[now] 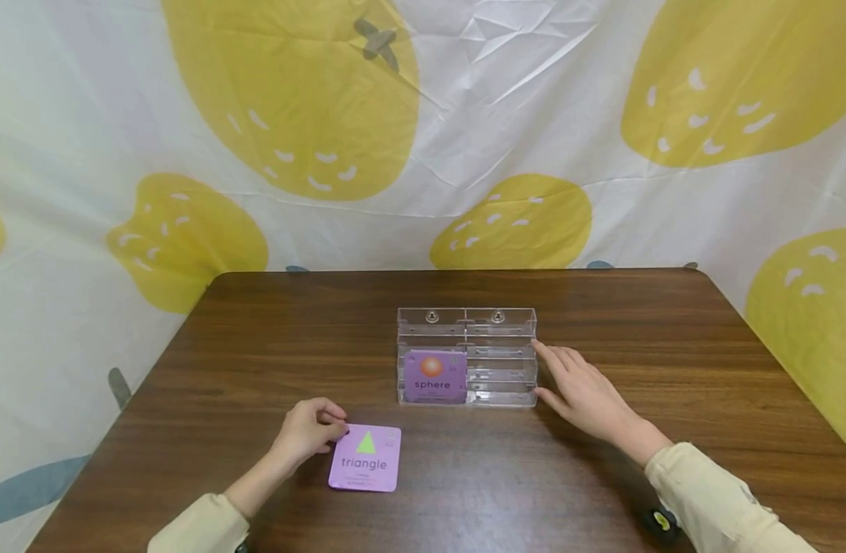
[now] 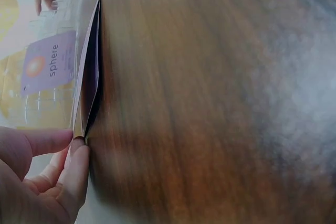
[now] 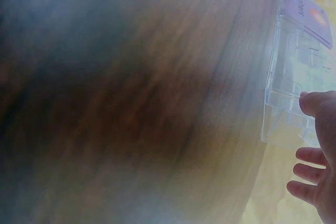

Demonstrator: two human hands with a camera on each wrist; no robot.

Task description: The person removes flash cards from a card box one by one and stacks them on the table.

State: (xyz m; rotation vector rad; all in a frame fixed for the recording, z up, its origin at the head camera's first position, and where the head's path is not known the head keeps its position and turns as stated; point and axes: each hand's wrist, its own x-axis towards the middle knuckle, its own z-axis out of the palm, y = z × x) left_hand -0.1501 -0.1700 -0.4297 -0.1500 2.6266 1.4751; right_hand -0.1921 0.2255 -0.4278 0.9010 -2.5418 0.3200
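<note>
A purple card with a green triangle and the word "triangle" [image 1: 364, 465] is held at its upper left corner by my left hand [image 1: 309, 427], pinched between thumb and fingers. In the left wrist view the card [image 2: 83, 77] appears edge-on, with a dark second layer parting from it. My right hand [image 1: 587, 390] is at the right side of a clear plastic card rack [image 1: 502, 398], its fingers extended and thumb tip at the rack's edge. A purple "sphere" card [image 1: 434, 388] stands in the rack's lower left pocket.
The rack has tiered pockets in two columns and stands on a brown wooden table [image 1: 284, 322]. Behind the table's far edge hangs a white cloth [image 1: 457, 115] printed with yellow lemons. A small dark object [image 1: 661, 521] shows beneath the right sleeve.
</note>
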